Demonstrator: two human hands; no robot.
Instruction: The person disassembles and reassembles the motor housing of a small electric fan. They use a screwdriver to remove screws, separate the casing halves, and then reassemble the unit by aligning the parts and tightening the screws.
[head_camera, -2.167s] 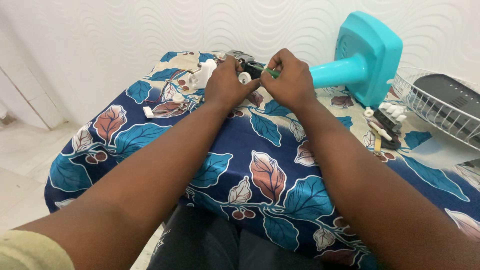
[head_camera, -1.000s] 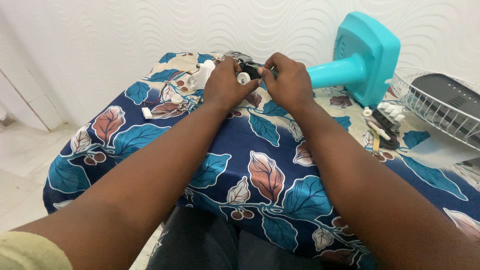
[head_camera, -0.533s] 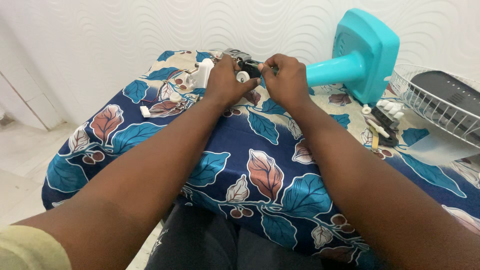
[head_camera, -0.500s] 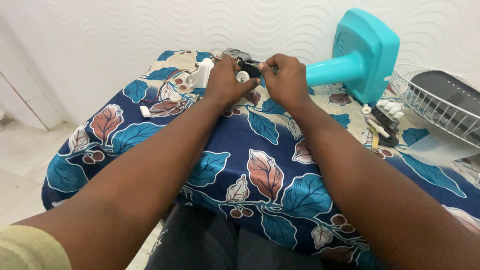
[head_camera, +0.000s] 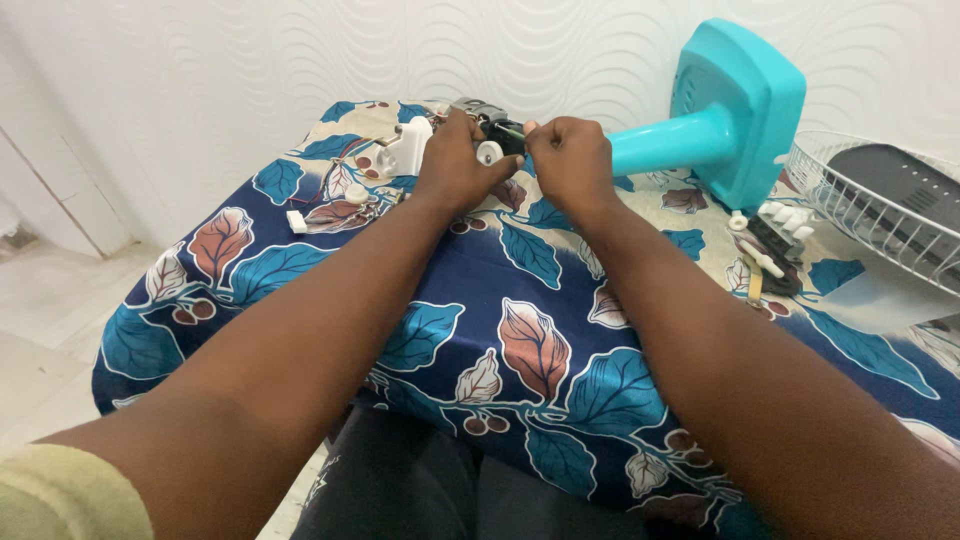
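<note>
Both my hands meet at the far side of a table covered by a blue leaf-patterned cloth (head_camera: 530, 330). My left hand (head_camera: 455, 165) grips a small dark motor part (head_camera: 500, 135) with a white round knob (head_camera: 489, 153) on it. My right hand (head_camera: 565, 160) pinches a thin tool with a green tip (head_camera: 513, 130) against that part. What lies under my fingers is hidden.
A turquoise fan base and stem (head_camera: 725, 115) lies on its side at the back right. A white wire fan grille (head_camera: 880, 215) sits at the far right. White plastic pieces (head_camera: 405, 150), a small white block (head_camera: 296, 221), thin wires and loose switch parts (head_camera: 770, 245) lie on the cloth.
The thin green-tipped tool in my right hand has shifted slightly at the motor part. My hands stay together at the same spot.
</note>
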